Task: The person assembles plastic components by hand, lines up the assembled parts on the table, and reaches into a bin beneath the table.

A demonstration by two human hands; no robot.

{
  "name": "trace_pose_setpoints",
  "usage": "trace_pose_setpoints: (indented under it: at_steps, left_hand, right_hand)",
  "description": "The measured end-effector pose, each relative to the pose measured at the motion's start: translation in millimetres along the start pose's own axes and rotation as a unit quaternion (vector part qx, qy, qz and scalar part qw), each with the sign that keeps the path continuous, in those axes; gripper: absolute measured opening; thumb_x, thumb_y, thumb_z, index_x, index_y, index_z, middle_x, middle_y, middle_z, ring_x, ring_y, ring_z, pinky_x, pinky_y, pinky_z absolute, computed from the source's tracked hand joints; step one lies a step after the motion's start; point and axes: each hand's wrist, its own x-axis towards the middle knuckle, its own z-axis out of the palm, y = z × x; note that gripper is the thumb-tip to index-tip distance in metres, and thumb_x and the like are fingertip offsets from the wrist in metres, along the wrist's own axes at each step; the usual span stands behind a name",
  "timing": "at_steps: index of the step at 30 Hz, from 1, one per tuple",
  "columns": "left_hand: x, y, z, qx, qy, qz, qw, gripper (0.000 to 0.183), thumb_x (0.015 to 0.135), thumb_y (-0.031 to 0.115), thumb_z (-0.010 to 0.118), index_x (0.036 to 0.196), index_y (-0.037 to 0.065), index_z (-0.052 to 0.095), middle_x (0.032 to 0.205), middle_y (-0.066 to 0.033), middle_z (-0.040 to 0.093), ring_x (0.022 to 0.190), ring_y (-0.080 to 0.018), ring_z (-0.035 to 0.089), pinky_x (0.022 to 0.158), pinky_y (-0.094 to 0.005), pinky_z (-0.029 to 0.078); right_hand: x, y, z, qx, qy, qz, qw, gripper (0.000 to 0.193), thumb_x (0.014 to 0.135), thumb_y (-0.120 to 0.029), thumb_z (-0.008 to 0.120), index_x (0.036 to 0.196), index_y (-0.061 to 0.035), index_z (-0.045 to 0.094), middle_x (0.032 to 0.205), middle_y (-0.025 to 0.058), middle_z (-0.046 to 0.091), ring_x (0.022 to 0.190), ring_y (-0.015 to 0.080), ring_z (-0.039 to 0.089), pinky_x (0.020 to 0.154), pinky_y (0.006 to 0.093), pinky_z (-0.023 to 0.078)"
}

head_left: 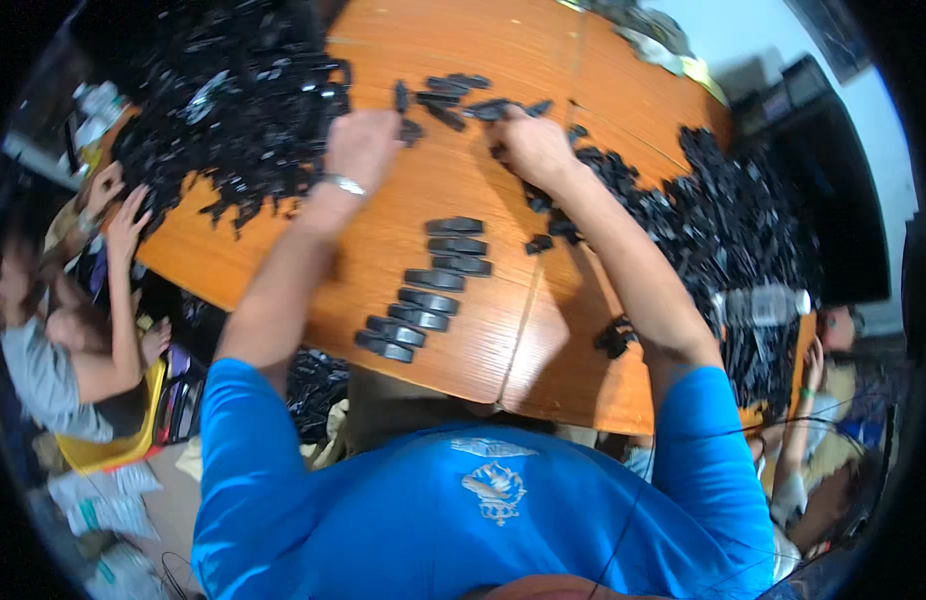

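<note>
A person in a blue T-shirt [403,520] reaches both bare hands over a wood-grain table [483,335], toward a loose cluster of black plastic pieces [445,98] at the top centre of the frame. The left hand [366,145], a silvery band [345,184] at its wrist, has its fingers bent close together beside a dark piece; whether they grip it cannot be told. The right hand [531,148] holds thumb and fingers narrow against another piece, blur hiding any firm pinch. A slanting row of similar pieces [434,280] lies at the centre, between the forearms, while tangled black heaps fill the upper left [233,110] and right [733,225].

A low forearm or sleeve could knock the row askew, and strays from the right heap, lying near the right hand, could mix with the cluster. A clear bottle [768,305] lying on that heap might roll if the pieces shift.

A pale crest [498,490] is printed on the shirt beneath a small badge; no lettering is legible on the pieces.
</note>
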Motion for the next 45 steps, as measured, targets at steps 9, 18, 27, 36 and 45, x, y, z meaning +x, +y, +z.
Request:
trace_pose_setpoints:
  at_steps: [9,18,27,36,45]
  left_hand:
    - [-29,53,-2,-0.147,0.073,0.03,0.986,0.025,0.084,0.012,0.085,0.098,0.01,0.065,0.102,-0.0076,0.063,0.103,-0.0313,0.063,0.087,-0.0445,0.052]
    - [-51,57,-11,-0.24,0.056,-0.068,0.967,0.023,0.085,0.013,0.087,0.1,0.007,0.07,0.107,-0.0096,0.067,0.107,-0.0332,0.062,0.094,-0.0445,0.052]
    - [-55,47,-4,-0.252,0.005,-0.124,0.96,0.019,0.083,0.015,0.089,0.096,0.008,0.077,0.102,-0.0088,0.069,0.104,-0.0325,0.063,0.094,-0.044,0.054]
    - [-52,51,-3,-0.259,0.016,-0.116,0.959,0.02,0.081,0.012,0.089,0.095,0.006,0.075,0.099,-0.0084,0.068,0.099,-0.0321,0.064,0.087,-0.0442,0.055]
    - [-49,51,8,-0.29,0.035,-0.08,0.953,0.023,0.08,0.003,0.089,0.096,0.001,0.072,0.095,-0.0113,0.065,0.092,-0.0311,0.065,0.08,-0.0411,0.055]
  right_hand:
    - [-37,-56,-9,0.115,-0.031,-0.018,0.993,0.04,0.093,-0.008,0.063,0.128,-0.0204,0.078,0.108,0.021,0.073,0.099,0.0383,0.075,0.086,0.0477,0.061]
    - [-49,-50,-1,0.151,0.012,-0.031,0.988,0.016,0.096,-0.009,0.063,0.11,-0.0033,0.069,0.106,0.0243,0.075,0.097,0.0431,0.074,0.084,0.0498,0.059]
    - [-28,-69,1,0.158,0.074,0.021,0.984,0.023,0.088,-0.013,0.08,0.111,-0.0074,0.076,0.098,0.0173,0.076,0.09,0.0391,0.075,0.077,0.047,0.061]
    - [-18,-49,17,0.242,0.09,-0.034,0.965,0.024,0.085,-0.02,0.087,0.106,-0.0093,0.082,0.107,0.0092,0.072,0.095,0.0334,0.074,0.081,0.0429,0.06]
    - [3,-58,9,0.227,0.062,-0.142,0.962,0.024,0.083,-0.013,0.085,0.105,-0.007,0.079,0.101,0.0125,0.07,0.092,0.0382,0.071,0.077,0.0488,0.057]
